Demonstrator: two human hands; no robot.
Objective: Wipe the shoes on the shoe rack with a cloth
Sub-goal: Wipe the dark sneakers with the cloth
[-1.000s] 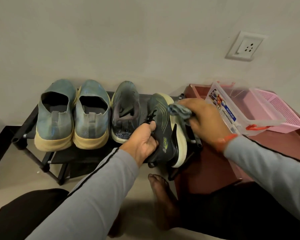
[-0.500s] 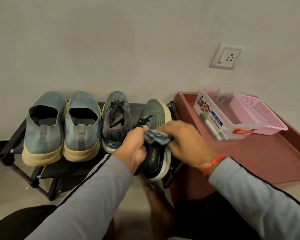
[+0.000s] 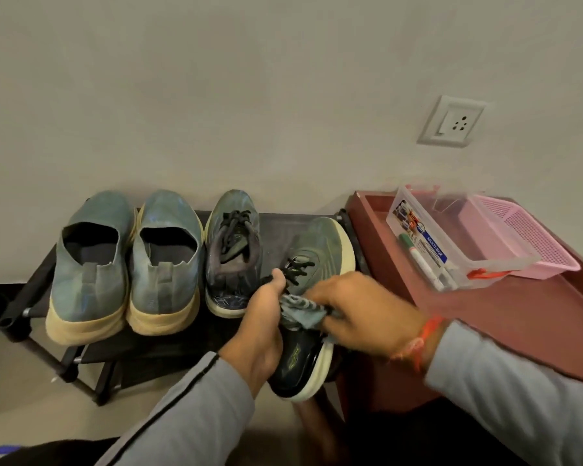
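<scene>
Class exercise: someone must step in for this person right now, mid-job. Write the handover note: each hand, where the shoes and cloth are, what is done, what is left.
Left hand: grips the dark green shoe at its collar, tilting it at the right end of the shoe rack.
Right hand: holds the blue-grey cloth against that shoe's upper, near the laces.
Its partner, the grey laced shoe, stands on the rack beside it; the two blue slip-on shoes stand at the left.
Done: wiping of the held shoe is under way; whether the others were wiped cannot be told.
Left: finish this shoe, set it down, then check and wipe the other three.
</scene>
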